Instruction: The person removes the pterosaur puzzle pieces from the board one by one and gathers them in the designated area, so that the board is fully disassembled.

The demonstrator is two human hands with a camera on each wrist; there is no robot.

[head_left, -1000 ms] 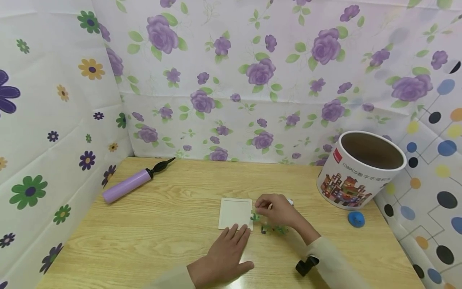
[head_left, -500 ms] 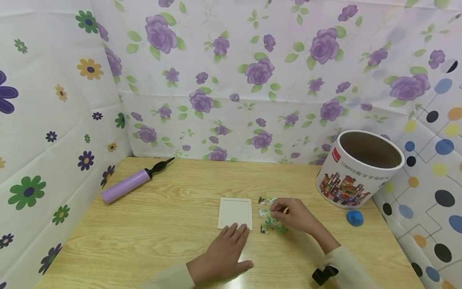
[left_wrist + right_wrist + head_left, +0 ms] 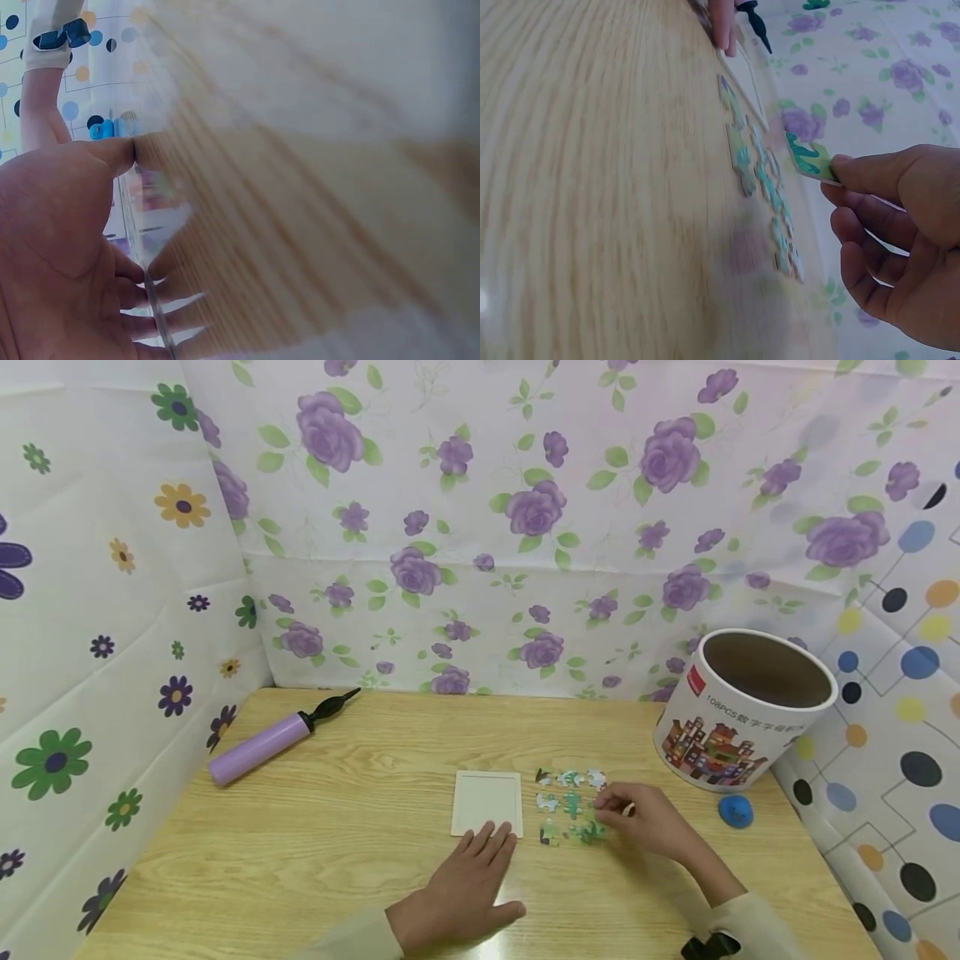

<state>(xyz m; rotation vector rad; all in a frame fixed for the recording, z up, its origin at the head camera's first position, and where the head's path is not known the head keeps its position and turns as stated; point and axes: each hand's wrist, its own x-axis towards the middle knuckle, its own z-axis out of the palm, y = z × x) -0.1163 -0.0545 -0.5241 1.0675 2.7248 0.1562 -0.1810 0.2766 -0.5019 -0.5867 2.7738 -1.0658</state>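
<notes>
The right hand (image 3: 651,821) pinched a green-and-white puzzle piece (image 3: 810,162) at its edge, just above the table (image 3: 337,827), beside the loose puzzle pieces (image 3: 570,805) laid in rows right of the white tray (image 3: 487,800). The left hand (image 3: 465,889) lay flat, fingers straight, touching the tray's near edge. The tub (image 3: 738,710) read "108PCS"; further characters were illegible.

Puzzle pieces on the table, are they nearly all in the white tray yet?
Not yet. The white tray holds no pieces. Done so far: the puzzle pieces are spread in rows beside it. In hand: the right hand pinches one green piece off the table, while the left hand lies flat with its fingers on the tray's near edge. Left: every piece has to go in.
</notes>
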